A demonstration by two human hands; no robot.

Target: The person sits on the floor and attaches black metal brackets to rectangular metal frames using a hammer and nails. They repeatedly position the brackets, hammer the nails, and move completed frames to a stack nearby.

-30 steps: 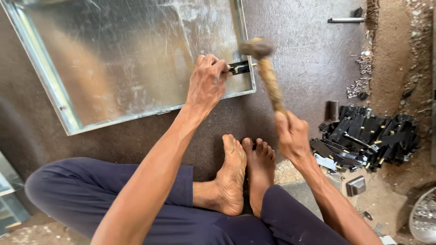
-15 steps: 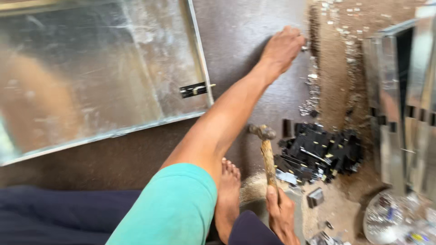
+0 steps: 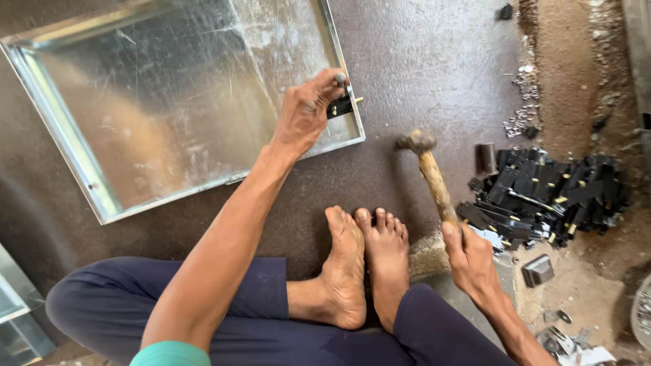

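From the head view, I see the left hand [image 3: 306, 112] reaching out over the near right corner of a shiny sheet-metal tray [image 3: 169, 102] lying flat on the dark floor [image 3: 434, 61]. Its fingers are curled together, pinching a small black fitting [image 3: 340, 106] against the tray's right rim. The right hand [image 3: 470, 256] is wrapped tight round the wooden handle of a hammer [image 3: 430, 173], whose metal head points up and away, hovering above the floor to the right of the tray, apart from it. Just right of the hammer lies a heap of black metal parts [image 3: 549, 193]. My two bare feet [image 3: 363, 261] rest together on the floor between the arms.
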